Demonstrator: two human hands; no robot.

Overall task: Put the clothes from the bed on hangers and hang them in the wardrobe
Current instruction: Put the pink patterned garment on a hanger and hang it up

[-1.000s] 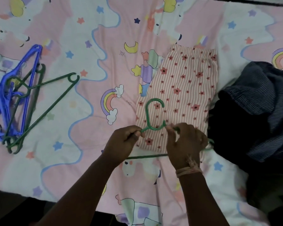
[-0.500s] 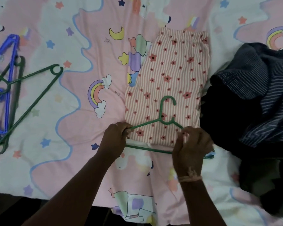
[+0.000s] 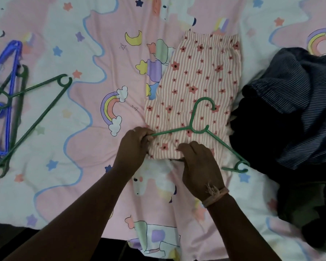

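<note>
a folded garment point(image 3: 199, 87) lay flat on a bed point(image 3: 79, 166) covered by a pink and white sheet printed with rainbows, stars and moons. the garment was pale pink with thin white stripes and small red flowers with dark centres, folded into a tall rectangle, its near edge closest to the person.

a green plastic hanger point(image 3: 199, 127) lay on top of the garment's near half, hook pointing away from the person and curling to the right. its right shoulder sloped down past the garment's edge to a small notched loop resting on the sheet. its bottom bar was mostly hidden at the garment's near edge.

the left hand point(image 3: 134, 146) was curled closed around the hanger's left shoulder tip, at the garment's near left corner. the right hand point(image 3: 199, 166), with a frayed thread band at the wrist, had its fingers curled down over the near hem, pinching the fabric where the bottom bar ran.

to the right sat a heap of dark clothes point(image 3: 294, 110), some navy with fine stripes. far left lay spare green hangers point(image 3: 36, 119) and blue hangers point(image 3: 9, 81), overlapping.
</note>
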